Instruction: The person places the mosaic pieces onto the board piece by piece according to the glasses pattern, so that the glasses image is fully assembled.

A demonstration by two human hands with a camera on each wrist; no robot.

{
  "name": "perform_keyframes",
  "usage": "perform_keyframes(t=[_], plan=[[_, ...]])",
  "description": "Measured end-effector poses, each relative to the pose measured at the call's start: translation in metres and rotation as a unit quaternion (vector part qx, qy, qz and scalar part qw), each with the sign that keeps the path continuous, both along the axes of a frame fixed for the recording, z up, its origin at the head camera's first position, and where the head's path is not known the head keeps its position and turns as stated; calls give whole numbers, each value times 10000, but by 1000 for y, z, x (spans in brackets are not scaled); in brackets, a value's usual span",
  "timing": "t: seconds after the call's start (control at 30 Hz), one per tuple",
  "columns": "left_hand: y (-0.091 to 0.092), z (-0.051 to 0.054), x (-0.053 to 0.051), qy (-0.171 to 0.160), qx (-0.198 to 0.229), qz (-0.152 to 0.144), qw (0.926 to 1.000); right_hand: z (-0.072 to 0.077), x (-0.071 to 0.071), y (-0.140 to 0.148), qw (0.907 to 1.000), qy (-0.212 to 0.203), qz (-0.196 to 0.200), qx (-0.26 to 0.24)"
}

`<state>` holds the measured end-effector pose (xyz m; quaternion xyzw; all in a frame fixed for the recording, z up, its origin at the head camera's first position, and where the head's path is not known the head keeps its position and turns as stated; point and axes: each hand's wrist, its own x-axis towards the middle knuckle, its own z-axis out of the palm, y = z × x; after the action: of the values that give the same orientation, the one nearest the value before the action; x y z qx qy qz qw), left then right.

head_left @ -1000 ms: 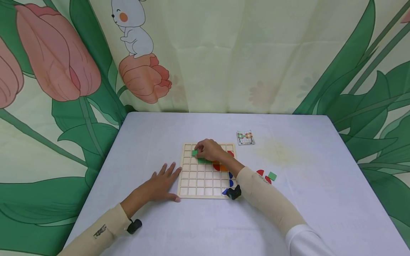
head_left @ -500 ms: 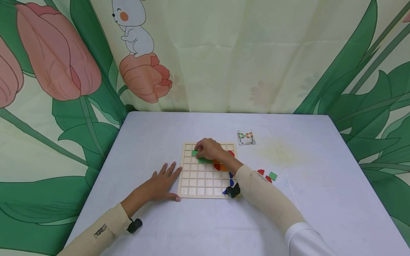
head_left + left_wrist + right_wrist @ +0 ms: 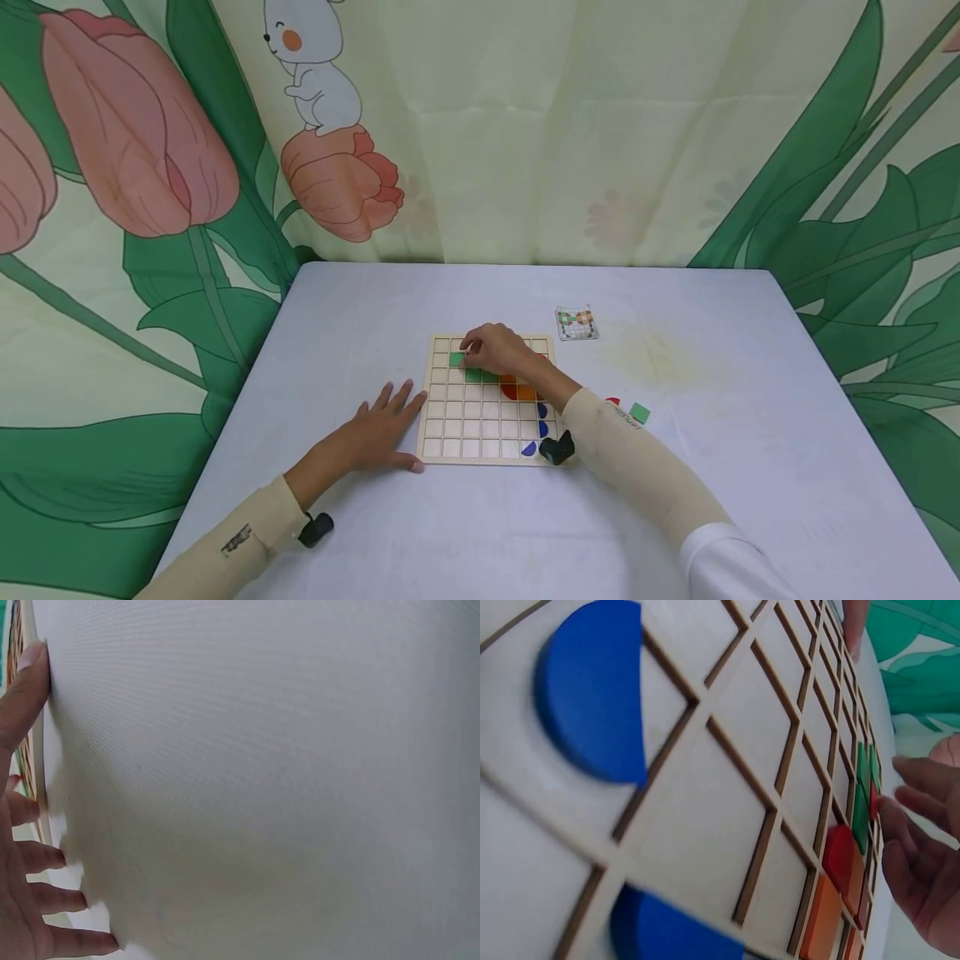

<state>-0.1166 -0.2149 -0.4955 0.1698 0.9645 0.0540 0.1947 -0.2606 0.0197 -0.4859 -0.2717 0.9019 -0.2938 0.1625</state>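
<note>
Currently right hand beside red piece, green tile.

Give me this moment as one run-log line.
left hand: spread at left edge of board | right hand: over board, beside leftmost green square | blue pieces: on board | card: off board

A nook screened by printed curtains; whether in a home or a studio cannot be told. They hang beyond the far, left and right edges of the white-covered worktop, showing pink tulips, green leaves and a cartoon animal.
</note>
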Motion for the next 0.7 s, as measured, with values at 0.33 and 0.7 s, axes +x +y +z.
perform_keyframes(t=[0.33, 0.7], plan=[[3, 3, 0, -19, 38, 36, 10000, 4, -3, 39, 9946, -439, 480, -803], [2, -3, -1, 33, -53, 47, 10000, 9, 9, 110, 9977, -312, -230, -549]])
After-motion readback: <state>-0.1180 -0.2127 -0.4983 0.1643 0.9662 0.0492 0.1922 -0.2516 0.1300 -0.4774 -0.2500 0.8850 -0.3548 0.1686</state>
